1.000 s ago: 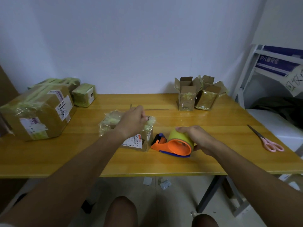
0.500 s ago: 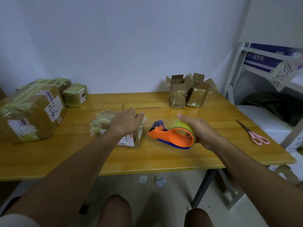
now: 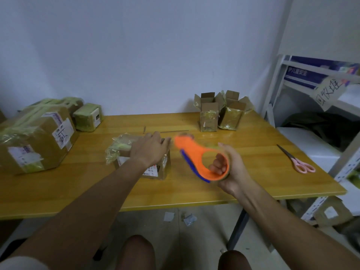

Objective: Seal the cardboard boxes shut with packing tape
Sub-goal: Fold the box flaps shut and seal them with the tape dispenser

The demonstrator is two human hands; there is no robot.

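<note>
Left hand [image 3: 150,151] lies flat, fingers straight, on the small taped cardboard box [image 3: 140,155] mid-table [image 3: 58,191]. Right hand [image 3: 231,168] is curled through the core of the orange tape dispenser [image 3: 196,158], lifted clear of the table, long axis tilted, nose pointing up-left at the box. Box sits just left of the dispenser nose; the right hand does the taping, the left pins.

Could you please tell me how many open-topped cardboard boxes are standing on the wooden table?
2: the left open brown cardboard box and the right open brown cardboard box stand side by side at the table's far edge by the wall. None seems hidden.
</note>
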